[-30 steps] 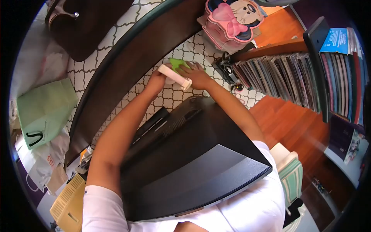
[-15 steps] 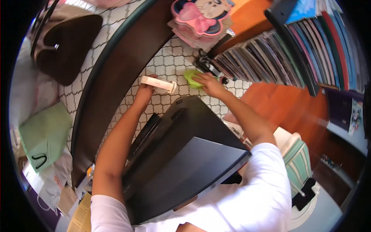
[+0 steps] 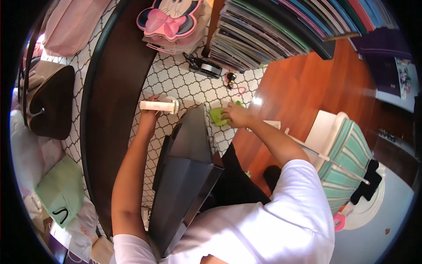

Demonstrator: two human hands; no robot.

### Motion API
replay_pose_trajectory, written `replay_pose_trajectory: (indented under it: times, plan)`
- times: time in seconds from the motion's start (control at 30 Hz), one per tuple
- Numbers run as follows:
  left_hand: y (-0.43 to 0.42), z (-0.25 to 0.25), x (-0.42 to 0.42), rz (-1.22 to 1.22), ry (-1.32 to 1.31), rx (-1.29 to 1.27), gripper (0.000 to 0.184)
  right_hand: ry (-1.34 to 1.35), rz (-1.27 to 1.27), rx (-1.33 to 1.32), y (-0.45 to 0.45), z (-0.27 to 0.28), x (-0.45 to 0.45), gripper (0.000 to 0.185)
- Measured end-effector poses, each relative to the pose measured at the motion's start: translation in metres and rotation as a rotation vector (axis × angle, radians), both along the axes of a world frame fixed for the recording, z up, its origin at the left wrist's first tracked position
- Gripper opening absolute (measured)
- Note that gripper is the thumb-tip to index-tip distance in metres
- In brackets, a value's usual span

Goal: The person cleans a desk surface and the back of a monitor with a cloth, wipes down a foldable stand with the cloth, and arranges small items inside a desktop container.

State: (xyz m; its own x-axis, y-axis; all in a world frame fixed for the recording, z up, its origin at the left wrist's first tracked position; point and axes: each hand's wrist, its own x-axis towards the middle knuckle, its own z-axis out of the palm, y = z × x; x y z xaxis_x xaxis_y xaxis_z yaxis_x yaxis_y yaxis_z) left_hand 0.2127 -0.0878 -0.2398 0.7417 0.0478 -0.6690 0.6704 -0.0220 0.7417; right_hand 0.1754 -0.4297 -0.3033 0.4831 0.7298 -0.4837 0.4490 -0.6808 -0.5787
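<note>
Right hand is gripping the green cloth on the patterned surface; left hand is reaching under the white gadget, can't tell its grip.

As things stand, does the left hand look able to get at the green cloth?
Probably not easily: the left hand holds a pale object, a black device juts between, and the right hand holds the green cloth.
</note>
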Motion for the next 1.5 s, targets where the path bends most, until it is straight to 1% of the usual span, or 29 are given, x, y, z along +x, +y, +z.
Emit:
replay_pose_trajectory:
  times: [0.03, 0.13, 0.23, 0.3, 0.33, 0.37, 0.43, 0.53, 0.57, 0.67, 0.7, 0.77, 0.8, 0.87, 0.9, 1.0, 1.03, 1.13, 1.17, 1.27, 1.37, 1.4, 1.47, 1.5]
  plan:
    - [0.003, -0.005, -0.001, -0.016, -0.004, -0.022, 0.040, -0.048, -0.175, 0.131, -0.004, -0.007, -0.003, 0.030]
    - [0.004, -0.010, -0.006, -0.043, -0.006, -0.047, 0.040, -0.597, -0.543, 0.445, 0.029, -0.018, 0.008, 0.023]
    - [-0.002, -0.009, -0.004, -0.039, -0.008, -0.022, 0.040, -0.654, -0.433, 0.162, 0.053, -0.044, -0.022, 0.029]
    - [0.005, -0.019, -0.002, -0.088, 0.001, -0.051, 0.040, -0.366, -0.244, 0.206, 0.050, -0.056, -0.057, 0.032]
    - [0.007, -0.020, -0.003, -0.110, 0.008, -0.069, 0.040, -0.219, -0.148, 0.225, 0.045, -0.050, -0.069, 0.034]
    - [0.007, -0.021, -0.004, -0.099, 0.022, -0.060, 0.040, -0.069, -0.127, 0.159, 0.035, -0.044, -0.077, 0.035]
    - [0.002, -0.019, 0.000, -0.072, 0.034, -0.043, 0.040, 0.219, -0.081, 0.026, 0.020, -0.007, -0.068, 0.038]
    - [-0.013, -0.021, 0.004, -0.028, -0.115, -0.178, 0.038, -0.282, -0.508, 0.211, 0.022, 0.001, -0.067, 0.042]
    - [-0.018, -0.020, 0.004, -0.058, -0.150, -0.175, 0.037, -0.324, -0.527, 0.166, 0.030, 0.001, -0.065, 0.046]
    - [-0.024, -0.026, 0.006, -0.132, -0.136, -0.030, 0.036, -0.410, -0.366, 0.001, 0.042, 0.003, -0.069, 0.046]
    - [-0.022, -0.033, 0.006, -0.107, -0.115, -0.066, 0.036, -0.452, -0.441, 0.065, 0.043, 0.013, -0.063, 0.044]
    - [-0.019, -0.031, 0.008, -0.167, -0.057, 0.005, 0.036, -0.533, -0.573, 0.198, 0.046, 0.051, -0.041, 0.040]
    - [-0.017, -0.030, 0.009, -0.195, -0.028, 0.040, 0.036, -0.592, -0.590, 0.276, 0.047, 0.062, -0.032, 0.038]
    - [-0.009, -0.031, 0.008, -0.221, -0.085, 0.149, 0.039, -0.713, -0.633, 0.429, 0.050, 0.081, -0.014, 0.034]
    - [-0.009, -0.024, 0.010, -0.233, -0.117, 0.204, 0.041, -0.780, -0.620, 0.484, 0.052, 0.093, -0.004, 0.029]
    - [0.000, 0.006, 0.013, -0.201, -0.045, 0.196, 0.054, -0.826, -0.547, 0.572, 0.049, 0.105, 0.017, 0.026]
    - [0.008, -0.002, 0.011, -0.157, -0.110, 0.115, 0.059, -0.853, -0.532, 0.599, 0.048, 0.109, 0.024, 0.025]
    - [0.018, 0.010, 0.009, -0.139, -0.010, 0.081, 0.057, -0.877, -0.497, 0.656, 0.049, 0.116, 0.033, 0.025]
    - [0.018, 0.014, 0.006, -0.120, -0.021, 0.118, 0.056, -0.907, -0.475, 0.653, 0.049, 0.120, 0.035, 0.024]
    - [0.018, 0.011, 0.002, 0.023, -0.236, 0.085, 0.053, -0.972, -0.334, 0.617, 0.049, 0.144, 0.045, 0.022]
    - [0.016, 0.017, 0.005, 0.012, -0.316, 0.100, 0.044, -1.064, -0.185, 0.585, 0.058, 0.154, 0.065, 0.019]
    - [0.011, 0.026, 0.007, 0.018, -0.439, 0.242, 0.042, -1.092, -0.134, 0.573, 0.063, 0.161, 0.075, 0.019]
    - [-0.008, 0.062, 0.015, 0.039, -0.675, 0.547, 0.036, -1.232, -0.025, 0.564, 0.076, 0.169, 0.092, 0.015]
    - [-0.017, 0.084, 0.021, -0.007, -0.728, 0.621, 0.035, -1.288, 0.043, 0.563, 0.082, 0.172, 0.100, 0.016]
